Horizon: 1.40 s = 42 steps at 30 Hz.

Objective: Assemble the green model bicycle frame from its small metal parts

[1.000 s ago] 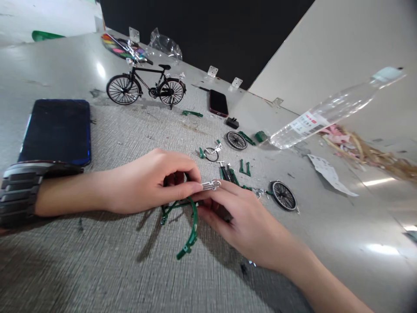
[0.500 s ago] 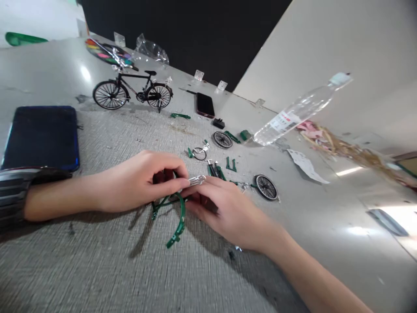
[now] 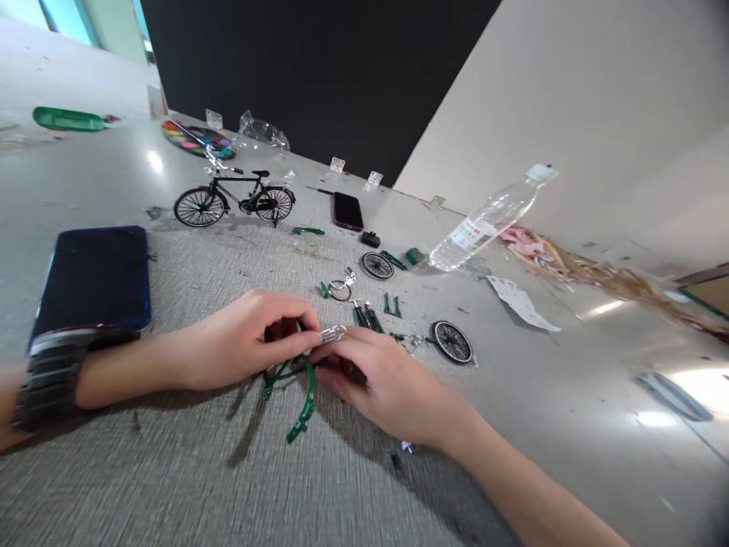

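Observation:
My left hand (image 3: 244, 342) is closed, its thumb and fingertips pinching a small silver metal piece (image 3: 333, 333), perhaps a model bicycle's rack. Close against it, my right hand (image 3: 387, 380) is closed too, with its fingers on the green model bicycle frame and beside the silver piece. From under both hands the green model bicycle frame (image 3: 307, 406) sticks out, its curved mudguard-like strip pointing down. Where the silver piece meets the frame is hidden by my fingers.
Loose parts lie beyond my hands: a wheel (image 3: 452, 342), another wheel (image 3: 377, 265) and green pieces (image 3: 392, 305). Farther back are a black model bicycle (image 3: 236, 199), a phone (image 3: 347, 210) and a leaning plastic bottle (image 3: 490, 220). A dark tablet (image 3: 96, 277) lies left.
The view has tipped upward, so everything sits lower in the picture. My hands keep nearly the same grip on the silver piece and green frame.

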Available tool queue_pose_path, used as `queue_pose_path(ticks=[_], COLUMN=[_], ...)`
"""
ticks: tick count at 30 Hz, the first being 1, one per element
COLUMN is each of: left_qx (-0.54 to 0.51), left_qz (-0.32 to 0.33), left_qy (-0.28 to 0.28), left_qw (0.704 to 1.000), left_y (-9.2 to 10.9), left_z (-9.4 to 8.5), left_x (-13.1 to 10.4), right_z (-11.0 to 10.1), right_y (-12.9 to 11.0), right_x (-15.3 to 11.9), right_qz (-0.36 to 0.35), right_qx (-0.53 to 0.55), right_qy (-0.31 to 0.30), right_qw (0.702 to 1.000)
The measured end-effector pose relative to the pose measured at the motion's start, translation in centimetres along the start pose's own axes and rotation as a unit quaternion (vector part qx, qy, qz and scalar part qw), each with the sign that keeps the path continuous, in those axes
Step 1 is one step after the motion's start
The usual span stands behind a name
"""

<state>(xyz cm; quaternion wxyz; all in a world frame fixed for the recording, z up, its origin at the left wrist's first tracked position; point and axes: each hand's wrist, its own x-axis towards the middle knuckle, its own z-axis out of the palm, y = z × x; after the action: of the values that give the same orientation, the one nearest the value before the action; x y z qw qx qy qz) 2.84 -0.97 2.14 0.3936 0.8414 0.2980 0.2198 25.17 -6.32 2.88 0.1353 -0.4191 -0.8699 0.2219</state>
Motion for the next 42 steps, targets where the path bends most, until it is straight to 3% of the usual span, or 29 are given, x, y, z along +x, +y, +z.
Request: queue_pose_path(ticks=[8, 14, 19, 33, 42], left_qx=[-0.016, -0.059, -0.065, -0.059, -0.077], left_qz=[-0.012, -0.027, -0.005, -0.001, -0.001], left_qy=[-0.002, 0.041, 0.027, 0.03, 0.02], left_qw=[1.0, 0.997, 0.997, 0.998, 0.997], left_y=[-0.06, -0.21, -0.16, 0.01, -0.13], left_z=[0.06, 0.04, -0.12, 0.2, 0.08], left_x=[-0.07, -0.29, -0.42, -0.61, -0.84], right_z=[-0.18, -0.16, 0.23, 0.45, 0.43], right_y=[0.03, 0.44, 0.55, 0.24, 0.41], right_x=[-0.16, -0.48, -0.42, -0.62, -0.76], right_qz=[-0.031, -0.031, -0.059, -0.108, -0.072], right_qx=[-0.007, 0.024, 0.06, 0.077, 0.07], right_qy=[0.031, 0.141, 0.197, 0.217, 0.221], right_qw=[0.999, 0.989, 0.977, 0.967, 0.97])
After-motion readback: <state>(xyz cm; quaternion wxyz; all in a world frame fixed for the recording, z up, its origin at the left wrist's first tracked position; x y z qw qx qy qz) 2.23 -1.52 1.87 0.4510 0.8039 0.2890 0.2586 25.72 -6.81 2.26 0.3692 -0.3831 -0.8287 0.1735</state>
